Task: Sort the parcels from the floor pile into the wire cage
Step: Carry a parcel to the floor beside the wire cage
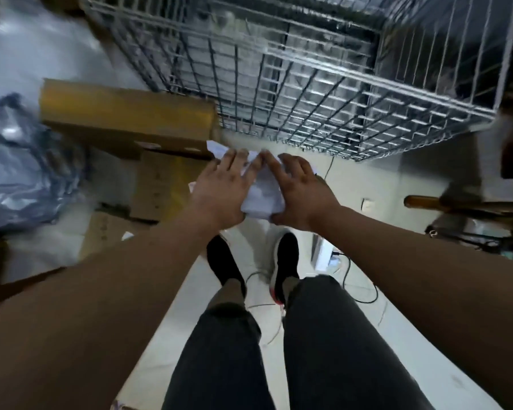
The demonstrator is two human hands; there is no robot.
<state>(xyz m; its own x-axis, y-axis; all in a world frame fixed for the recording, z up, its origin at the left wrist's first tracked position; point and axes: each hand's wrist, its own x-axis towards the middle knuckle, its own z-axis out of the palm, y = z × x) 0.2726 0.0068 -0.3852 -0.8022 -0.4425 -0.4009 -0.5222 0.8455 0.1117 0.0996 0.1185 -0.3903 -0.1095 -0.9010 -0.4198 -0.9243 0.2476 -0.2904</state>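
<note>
A small white soft parcel (262,196) is held between both my hands in front of me, above my feet. My left hand (222,190) presses its left side and my right hand (301,190) presses its right side, fingers spread over the top. The wire cage (308,84) stands just beyond the parcel, its near rim a short way ahead of my fingertips. Parcels inside the cage show only as blurred grey shapes through the mesh.
Brown cardboard boxes (125,113) lie stacked on the left beside the cage. Grey plastic mail bags (15,167) fill the far left. Cables (359,291) trail on the white floor by my shoes. A wooden handle (427,202) and clutter sit at the right.
</note>
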